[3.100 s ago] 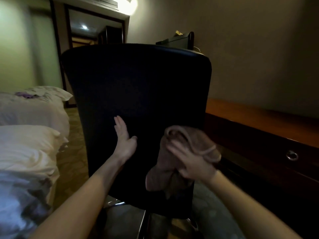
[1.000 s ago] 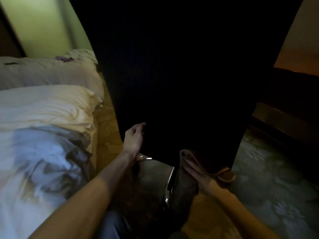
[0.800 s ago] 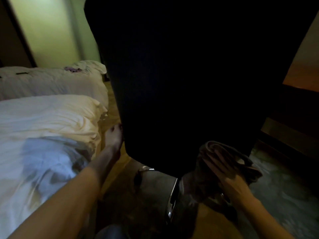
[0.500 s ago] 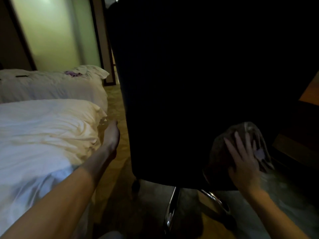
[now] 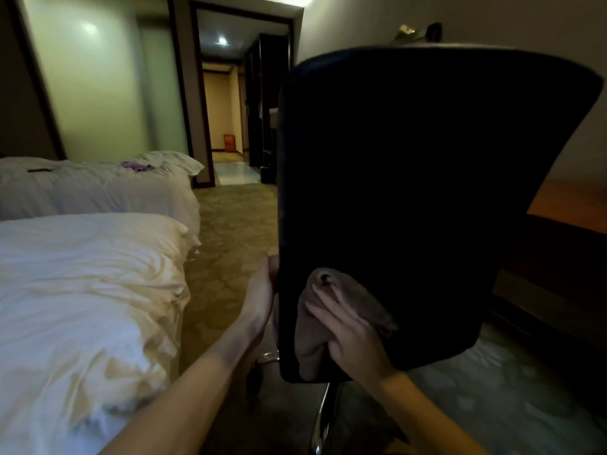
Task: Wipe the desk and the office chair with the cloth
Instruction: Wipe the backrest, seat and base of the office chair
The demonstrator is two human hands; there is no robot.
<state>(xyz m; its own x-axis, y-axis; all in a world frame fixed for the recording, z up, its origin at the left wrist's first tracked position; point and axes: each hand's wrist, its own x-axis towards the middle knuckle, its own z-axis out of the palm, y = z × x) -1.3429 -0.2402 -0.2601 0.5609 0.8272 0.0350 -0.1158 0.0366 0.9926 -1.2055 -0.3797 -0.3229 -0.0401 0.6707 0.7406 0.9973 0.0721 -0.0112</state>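
Observation:
The black office chair (image 5: 427, 192) stands with its backrest facing me and fills the right half of the view. My left hand (image 5: 261, 297) grips the backrest's left edge near the bottom. My right hand (image 5: 348, 330) presses a brown cloth (image 5: 331, 310) flat against the lower left of the backrest, fingers spread over it. The wooden desk (image 5: 568, 205) shows as an orange-brown top behind the chair at the right. The chair's chrome base (image 5: 320, 421) is partly visible below.
Two beds with white bedding (image 5: 82, 290) lie close on the left, leaving a narrow carpeted strip (image 5: 230, 241) between them and the chair. A doorway (image 5: 233, 103) opens to a corridor at the back. Dark drawers (image 5: 558, 274) sit under the desk top.
My right hand has slid the cloth from the backrest's lower right to its lower left. My left hand stays on the left edge. My view has tilted up, showing the whole backrest.

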